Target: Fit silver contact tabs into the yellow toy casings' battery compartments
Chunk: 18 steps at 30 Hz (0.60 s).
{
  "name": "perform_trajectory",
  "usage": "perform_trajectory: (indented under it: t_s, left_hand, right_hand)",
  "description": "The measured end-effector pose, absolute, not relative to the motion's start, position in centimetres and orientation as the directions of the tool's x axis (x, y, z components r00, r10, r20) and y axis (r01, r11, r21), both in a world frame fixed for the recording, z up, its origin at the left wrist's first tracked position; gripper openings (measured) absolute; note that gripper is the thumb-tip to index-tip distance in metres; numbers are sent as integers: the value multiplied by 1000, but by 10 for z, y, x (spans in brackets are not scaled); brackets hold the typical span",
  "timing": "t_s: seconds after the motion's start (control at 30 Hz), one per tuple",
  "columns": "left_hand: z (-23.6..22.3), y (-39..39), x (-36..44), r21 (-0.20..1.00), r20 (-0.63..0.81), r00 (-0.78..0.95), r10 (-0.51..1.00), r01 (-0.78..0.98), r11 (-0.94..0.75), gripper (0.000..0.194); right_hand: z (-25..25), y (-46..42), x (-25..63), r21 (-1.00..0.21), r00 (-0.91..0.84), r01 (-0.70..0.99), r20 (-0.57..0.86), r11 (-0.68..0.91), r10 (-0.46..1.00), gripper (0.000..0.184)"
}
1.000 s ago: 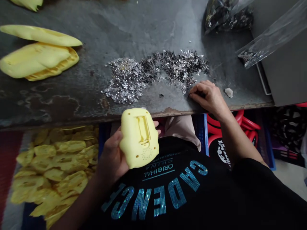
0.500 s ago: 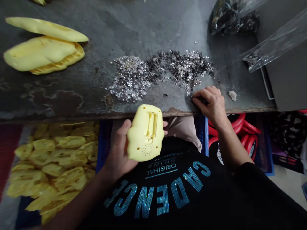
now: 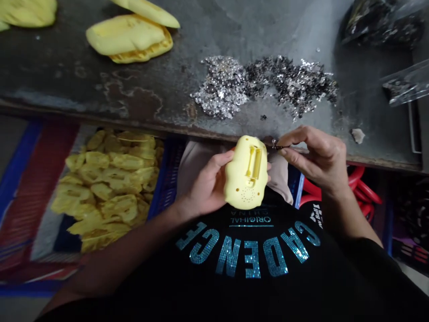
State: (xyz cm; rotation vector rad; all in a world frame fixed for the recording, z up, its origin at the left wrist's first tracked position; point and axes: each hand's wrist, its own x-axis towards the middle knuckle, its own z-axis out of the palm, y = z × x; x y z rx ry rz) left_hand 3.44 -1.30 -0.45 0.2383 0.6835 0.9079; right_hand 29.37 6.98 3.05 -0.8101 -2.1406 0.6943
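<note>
Yellow plastic casing (image 3: 244,190) with rectangular recess (image 3: 254,163), right fingers (image 3: 298,137) pinching a metal bit (image 3: 275,144)

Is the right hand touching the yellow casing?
Apart: the head view shows a clear gap between the right hand and the casing.

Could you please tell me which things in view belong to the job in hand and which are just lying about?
Part of the job:
left hand holding a yellow plastic casing
right hand pinching a small metal piece
heap of small metal pieces

Lying about:
yellow casings on the table
yellow casings heaped below the table
plastic bag of dark pieces
red plastic rings
</note>
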Motion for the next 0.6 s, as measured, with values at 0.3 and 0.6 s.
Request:
perform_trajectory:
  t_s: [0.3,0.6]
  left_hand:
    - [-2,-24,39,445,-389,476,789,-653,613,80]
    - [11,-25,36,468,-401,485,777,-621,629,80]
  right_hand:
    - [42,76,275,-553,-690,288,446,782,569,6]
    - [54,75,273,-484,-760,319,383,815,525,14]
